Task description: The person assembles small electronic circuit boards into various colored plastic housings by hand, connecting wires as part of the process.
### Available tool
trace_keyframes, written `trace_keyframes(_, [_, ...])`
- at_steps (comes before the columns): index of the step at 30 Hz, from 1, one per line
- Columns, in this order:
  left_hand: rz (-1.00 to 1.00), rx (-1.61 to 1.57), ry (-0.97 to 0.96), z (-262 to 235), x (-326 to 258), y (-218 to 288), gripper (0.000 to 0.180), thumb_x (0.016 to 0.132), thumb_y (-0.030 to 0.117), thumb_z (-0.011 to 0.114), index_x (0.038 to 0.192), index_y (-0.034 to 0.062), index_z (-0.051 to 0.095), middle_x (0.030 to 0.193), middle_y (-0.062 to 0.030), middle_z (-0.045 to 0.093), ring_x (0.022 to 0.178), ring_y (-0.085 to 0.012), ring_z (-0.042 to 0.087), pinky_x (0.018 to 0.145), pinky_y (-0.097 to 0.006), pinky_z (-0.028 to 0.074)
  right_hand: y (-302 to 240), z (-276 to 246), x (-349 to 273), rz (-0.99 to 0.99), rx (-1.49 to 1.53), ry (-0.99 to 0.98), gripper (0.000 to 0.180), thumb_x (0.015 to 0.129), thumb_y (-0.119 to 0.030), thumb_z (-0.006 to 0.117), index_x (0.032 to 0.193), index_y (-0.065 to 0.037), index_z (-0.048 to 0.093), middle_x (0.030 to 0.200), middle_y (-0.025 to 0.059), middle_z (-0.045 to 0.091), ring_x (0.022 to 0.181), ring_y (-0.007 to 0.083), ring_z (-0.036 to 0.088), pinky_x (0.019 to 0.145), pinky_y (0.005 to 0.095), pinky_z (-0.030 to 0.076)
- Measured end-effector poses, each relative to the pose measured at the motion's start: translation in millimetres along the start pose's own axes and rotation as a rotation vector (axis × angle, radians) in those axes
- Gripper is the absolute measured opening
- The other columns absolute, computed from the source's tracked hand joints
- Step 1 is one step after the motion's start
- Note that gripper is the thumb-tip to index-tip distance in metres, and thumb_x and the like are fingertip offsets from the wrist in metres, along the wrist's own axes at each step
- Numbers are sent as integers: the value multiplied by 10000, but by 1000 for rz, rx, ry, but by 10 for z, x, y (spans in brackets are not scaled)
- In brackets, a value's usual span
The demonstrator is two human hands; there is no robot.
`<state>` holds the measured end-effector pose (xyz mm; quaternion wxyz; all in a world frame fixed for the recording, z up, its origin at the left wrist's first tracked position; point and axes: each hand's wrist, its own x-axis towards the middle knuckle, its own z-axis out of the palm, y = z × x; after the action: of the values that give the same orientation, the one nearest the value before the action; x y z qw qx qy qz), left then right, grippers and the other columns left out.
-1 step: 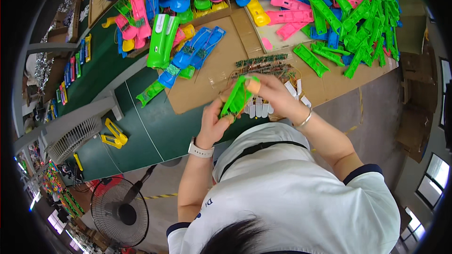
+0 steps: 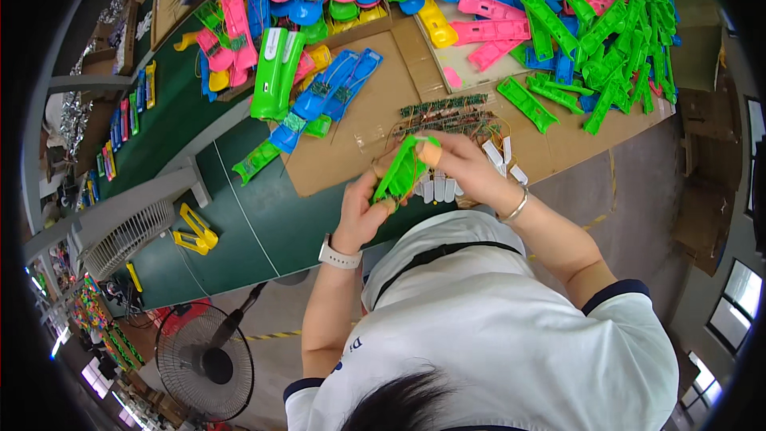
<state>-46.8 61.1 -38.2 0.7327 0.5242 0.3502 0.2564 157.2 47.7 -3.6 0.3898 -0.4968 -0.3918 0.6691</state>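
Note:
I hold a long green plastic shell (image 2: 401,171) between both hands over the near edge of a brown cardboard sheet (image 2: 359,124). My left hand (image 2: 361,211) grips its lower end from below; a white watch sits on that wrist. My right hand (image 2: 459,166) pinches the upper end, and the wrist wears a thin bracelet. Just beyond my hands lies a row of small green circuit boards with thin wires (image 2: 447,108). Several small white parts (image 2: 437,188) lie beside the shell.
Piles of green (image 2: 606,24), pink (image 2: 491,30), blue (image 2: 331,88) and yellow (image 2: 437,24) plastic shells cover the green table (image 2: 263,215). A large green casing (image 2: 274,72) lies at left. Yellow pieces (image 2: 194,230) sit near the table edge. A floor fan (image 2: 203,363) stands lower left.

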Motion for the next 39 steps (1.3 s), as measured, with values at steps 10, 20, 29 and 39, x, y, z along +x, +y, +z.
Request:
trace_keyframes(10, [-106,12,-247,-67,230,139,378,761,104,501,1120,-14,517,891,-71,637,723,-133,600,598,-252,467,-30,-173,-120,-50,172,132,398,905,-347,546,1066,14,596,947,32,622,871,103,548,796,261,432])
trace_keyframes(20, [310,1725,427,-1087,1063,406,563,776,193,614,1270,2,425,1201,-199,492,1100,-371,471,937,-436,388,612,-1567,-387,-96,-1598,832,518,723,-274,702,1158,-58,523,995,136,581,922,285,553,766,385,467])
trace_keyframes(29, [326,1147,361,-244,722,320,480,831,196,600,1251,13,456,1223,-167,503,1152,-348,459,991,-407,361,434,-1268,-175,-82,-650,773,487,747,-242,715,1151,-47,524,855,87,643,763,205,627,660,307,487])
trace_keyframes(39, [-226,-668,469,96,92,-435,340,942,262,438,1213,56,451,1000,-104,591,911,-220,583,789,-363,476,484,-185,330,-543,-1059,341,313,745,-243,693,999,-84,603,951,71,574,886,254,551,758,366,458])
